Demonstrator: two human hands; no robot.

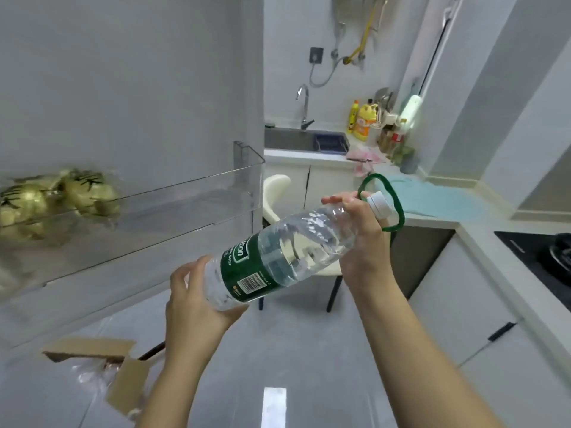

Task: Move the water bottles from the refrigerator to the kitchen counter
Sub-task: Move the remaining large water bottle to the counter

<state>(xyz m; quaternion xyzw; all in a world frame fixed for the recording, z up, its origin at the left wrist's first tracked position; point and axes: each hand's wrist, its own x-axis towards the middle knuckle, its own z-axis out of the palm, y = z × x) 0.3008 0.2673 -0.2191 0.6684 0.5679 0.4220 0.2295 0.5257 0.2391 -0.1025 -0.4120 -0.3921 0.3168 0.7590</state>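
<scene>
A large clear water bottle (296, 242) with a green label, white cap and green carry loop lies tilted in the air, cap end up to the right. My left hand (197, 301) cups its base from below. My right hand (364, 239) is wrapped around its neck just under the cap. The open refrigerator door (123, 88) fills the left, with a clear door shelf (185, 199) beside the bottle. The kitchen counter (482, 230) runs along the right, beyond the bottle.
Yellowish wrapped items (58, 199) sit in the door shelf. A sink with tap (304, 140), detergent bottles (363, 120), a teal cloth (438, 200) and a black hob (543, 254) occupy the counter. A white chair (278, 196) stands behind the bottle. An open cardboard box (102, 366) lies on the floor.
</scene>
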